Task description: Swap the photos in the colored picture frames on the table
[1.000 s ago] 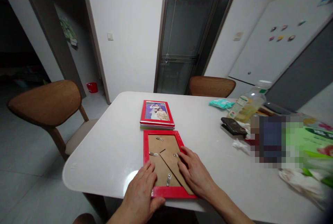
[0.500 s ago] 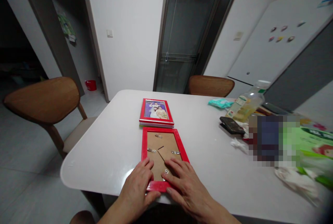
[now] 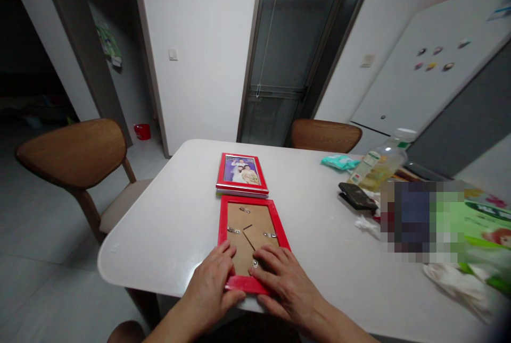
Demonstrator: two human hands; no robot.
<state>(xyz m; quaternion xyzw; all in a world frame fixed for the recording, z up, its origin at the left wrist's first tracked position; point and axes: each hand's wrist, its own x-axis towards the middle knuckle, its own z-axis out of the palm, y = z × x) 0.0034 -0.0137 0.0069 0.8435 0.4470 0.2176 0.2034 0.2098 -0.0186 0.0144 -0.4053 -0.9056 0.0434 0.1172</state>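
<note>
Left grip [image 3: 209, 276] and right grip [image 3: 286, 280] are bare, like both forearms [image 3: 173, 319].

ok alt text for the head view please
A person's left hand and right hand rest on the near end of a face-down red picture frame, its brown backing board showing, on a white table. Just beyond is a red-framed wedding photo; at right, a bottle of yellowish liquid.

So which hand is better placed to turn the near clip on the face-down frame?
Right hand, likely: its fingers are right by the near clip. Left hand rests at the left edge of the face-down frame, farther off.
</note>
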